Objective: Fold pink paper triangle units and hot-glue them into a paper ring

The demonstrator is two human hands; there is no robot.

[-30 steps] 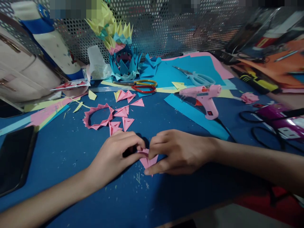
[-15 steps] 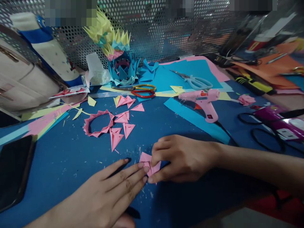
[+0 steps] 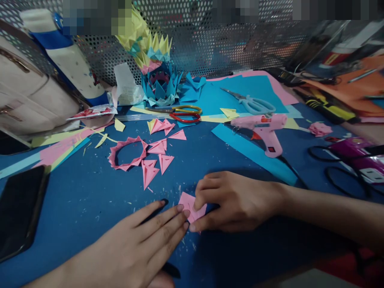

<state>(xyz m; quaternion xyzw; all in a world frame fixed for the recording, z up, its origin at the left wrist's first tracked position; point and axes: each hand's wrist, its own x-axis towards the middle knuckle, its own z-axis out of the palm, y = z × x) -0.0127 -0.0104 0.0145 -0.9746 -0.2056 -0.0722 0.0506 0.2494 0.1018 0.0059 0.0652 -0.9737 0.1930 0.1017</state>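
Observation:
A small folded piece of pink paper (image 3: 196, 215) lies on the blue table between my hands. My left hand (image 3: 144, 240) is stretched out, its fingertips resting on the paper's left edge. From the right, my right hand (image 3: 237, 200) has its fingers curled, with the index finger pressing on the paper and the thumb at its lower edge. Part of the paper is hidden under the fingers. Beyond my hands sits a ring of pointed pink paper pieces (image 3: 113, 157), and several loose pink folded triangles (image 3: 149, 173) are beside it.
A pink glue gun (image 3: 271, 136) rests on a blue paper strip (image 3: 255, 154). Behind are red-and-yellow scissors (image 3: 184, 118), light-blue scissors (image 3: 258, 105) and a blue-and-yellow folded-paper model (image 3: 160, 86). A black phone (image 3: 22, 208) lies at left, near a bag (image 3: 36, 92). Cables (image 3: 339, 160) run at right.
The pink paper's upper folds look flatter under my right fingers. Both hands stay on it. The whole view has shifted slightly, moving most things a little to the right.

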